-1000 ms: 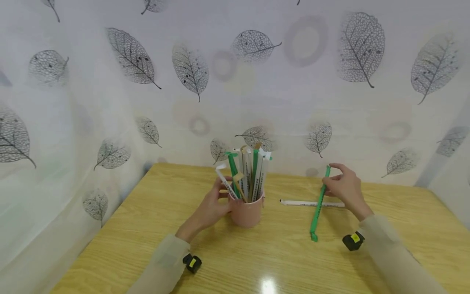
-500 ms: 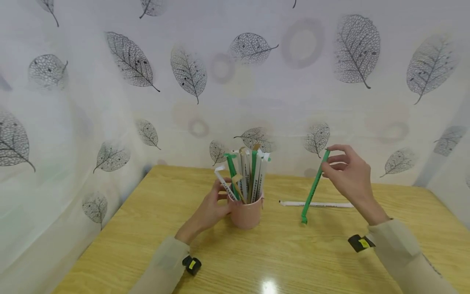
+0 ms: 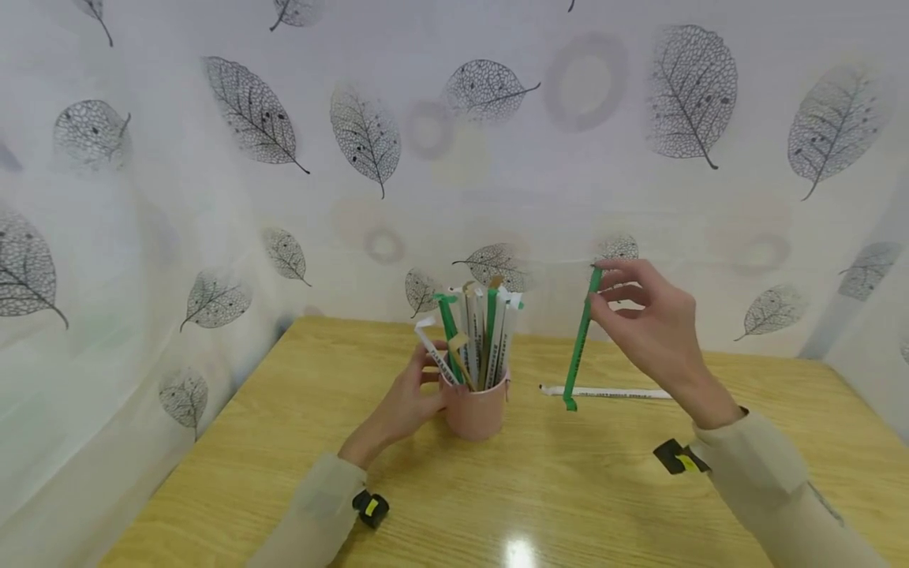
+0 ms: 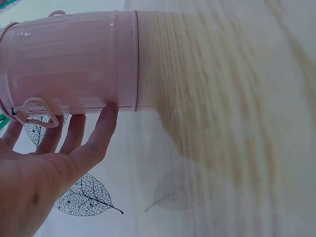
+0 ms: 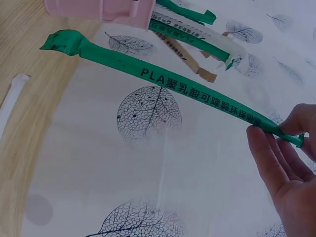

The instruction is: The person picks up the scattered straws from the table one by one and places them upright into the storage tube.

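Note:
A pink pail-shaped cup (image 3: 476,416) stands upright on the table, full of paper-wrapped straws (image 3: 479,339) in green, white and brown. My left hand (image 3: 406,402) holds the cup's left side; in the left wrist view its fingers reach behind the wire handle (image 4: 39,111) and their tips are partly hidden. Between thumb and fingers, my right hand (image 3: 649,331) pinches a green wrapped straw (image 3: 581,335) near its top end. This straw, printed with "PLA" and Chinese characters (image 5: 197,96), hangs tilted, its lower end overlapping a white wrapped straw (image 3: 611,393) lying on the table.
The wooden table (image 3: 284,442) backs onto a pale curtain (image 3: 454,197) printed with leaves, which also runs along the left side. Each wrist carries a small black camera, the left camera (image 3: 371,509) and the right camera (image 3: 680,457).
The right hand has lifted the green straw and carried it left toward the cup, bringing it more upright. The left hand and the cup have stayed put.

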`<state>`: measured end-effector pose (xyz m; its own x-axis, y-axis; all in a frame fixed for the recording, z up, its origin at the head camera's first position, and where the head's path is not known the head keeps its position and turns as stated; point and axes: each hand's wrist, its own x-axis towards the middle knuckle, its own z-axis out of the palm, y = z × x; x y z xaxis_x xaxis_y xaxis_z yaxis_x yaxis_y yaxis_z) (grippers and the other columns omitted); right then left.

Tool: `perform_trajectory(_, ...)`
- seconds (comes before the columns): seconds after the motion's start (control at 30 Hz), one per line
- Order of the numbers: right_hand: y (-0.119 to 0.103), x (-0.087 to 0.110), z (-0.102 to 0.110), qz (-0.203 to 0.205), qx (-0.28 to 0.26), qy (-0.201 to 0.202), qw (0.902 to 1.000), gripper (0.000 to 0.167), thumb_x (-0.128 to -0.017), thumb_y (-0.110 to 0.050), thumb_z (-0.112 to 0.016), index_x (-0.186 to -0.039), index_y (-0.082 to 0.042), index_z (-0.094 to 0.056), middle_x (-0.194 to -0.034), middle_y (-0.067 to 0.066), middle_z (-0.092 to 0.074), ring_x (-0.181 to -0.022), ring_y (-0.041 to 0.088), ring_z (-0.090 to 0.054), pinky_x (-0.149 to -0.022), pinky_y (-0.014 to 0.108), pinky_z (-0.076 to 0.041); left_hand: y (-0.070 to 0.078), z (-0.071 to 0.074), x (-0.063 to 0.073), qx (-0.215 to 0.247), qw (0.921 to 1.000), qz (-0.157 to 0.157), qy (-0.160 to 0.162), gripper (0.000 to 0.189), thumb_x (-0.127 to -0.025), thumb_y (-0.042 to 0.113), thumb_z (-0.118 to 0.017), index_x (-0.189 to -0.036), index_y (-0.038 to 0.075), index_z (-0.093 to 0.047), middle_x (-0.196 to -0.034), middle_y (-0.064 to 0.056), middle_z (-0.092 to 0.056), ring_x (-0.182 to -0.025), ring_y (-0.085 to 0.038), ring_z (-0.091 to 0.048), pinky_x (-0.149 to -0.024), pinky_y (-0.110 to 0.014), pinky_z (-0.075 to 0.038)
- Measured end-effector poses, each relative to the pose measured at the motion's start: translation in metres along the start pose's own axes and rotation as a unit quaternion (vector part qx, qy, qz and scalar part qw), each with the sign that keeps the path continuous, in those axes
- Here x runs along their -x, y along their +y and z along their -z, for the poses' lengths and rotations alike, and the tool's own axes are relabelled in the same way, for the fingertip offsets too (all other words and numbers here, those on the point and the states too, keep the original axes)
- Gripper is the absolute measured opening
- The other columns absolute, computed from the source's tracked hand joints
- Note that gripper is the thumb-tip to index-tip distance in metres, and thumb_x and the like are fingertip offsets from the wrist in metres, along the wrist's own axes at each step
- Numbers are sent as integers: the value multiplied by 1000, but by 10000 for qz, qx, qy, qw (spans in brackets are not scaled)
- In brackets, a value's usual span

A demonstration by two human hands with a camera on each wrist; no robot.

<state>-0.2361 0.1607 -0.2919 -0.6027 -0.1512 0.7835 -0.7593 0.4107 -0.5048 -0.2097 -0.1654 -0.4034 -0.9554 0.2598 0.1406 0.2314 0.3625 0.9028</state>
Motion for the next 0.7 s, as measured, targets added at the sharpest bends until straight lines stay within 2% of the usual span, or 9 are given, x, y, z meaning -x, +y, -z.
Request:
perform_trajectory(0.17, -12, -12, -9, 189, -638, 93, 9977, 43, -84, 14, -69, -124, 1, -66, -97, 1, -68, -80, -2, -71, -72, 14, -60, -1, 1, 0, -51, 10000, -11, -44, 64, -97, 29, -70, -148, 26, -31, -148, -16, -48, -133, -39, -54, -104, -53, -54)
perform_trajectory(0.33, -26, -23, -18, 430, -1593, 126, 9862, 43, -83, 20, -68, -124, 8, -64, -97, 1, -70, -79, 7, -74, -71, 22, -63, -1, 1, 1, -54, 10000, -10, -22, 63, -97, 28, -70, -147, 25, -32, -146, -18, -49, -132, -40, -55, -103, -53, -55)
perform_trajectory(0.4, -32, -27, -22, 516, -1780, 151, 9826, 43, -83, 20, -67, -125, 9, -64, -98, 2, -70, -79, 9, -74, -71, 23, -63, -1, 1, 1, -56, 10000, 16, 5, 64, -97, 27, -70, -148, 27, -32, -145, -17, -50, -132, -39, -55, -102, -52, -56)
perform_trajectory(0.47, -37, -30, -27, 574, -1816, 193, 9815, 43, -83, 20, -67, -124, 10, -63, -100, 1, -70, -80, 9, -74, -72, 23, -63, -1, 1, 1, -49, 10000, 22, 18, 64, -97, 27, -70, -149, 27, -32, -144, -18, -50, -132, -40, -56, -101, -52, -57)
perform_trajectory(0.6, -41, -32, -38, 672, -1543, 173, 9856, 42, -82, 19, -69, -123, 8, -63, -103, -5, -69, -84, 4, -73, -74, 22, -63, -1, 1, 0, -37, 10000, 26, 22, 65, -96, 28, -71, -149, 28, -32, -144, -18, -50, -132, -40, -56, -101, -53, -56)
perform_trajectory(0.7, -39, -30, -45, 772, -1345, 85, 9879, 42, -81, 18, -71, -121, 7, -64, -102, 2, -71, -86, 1, -72, -74, 21, -63, -1, 1, 0, -33, 10000, 8, 8, 65, -96, 29, -71, -148, 28, -32, -145, -17, -50, -132, -40, -55, -103, -54, -55)
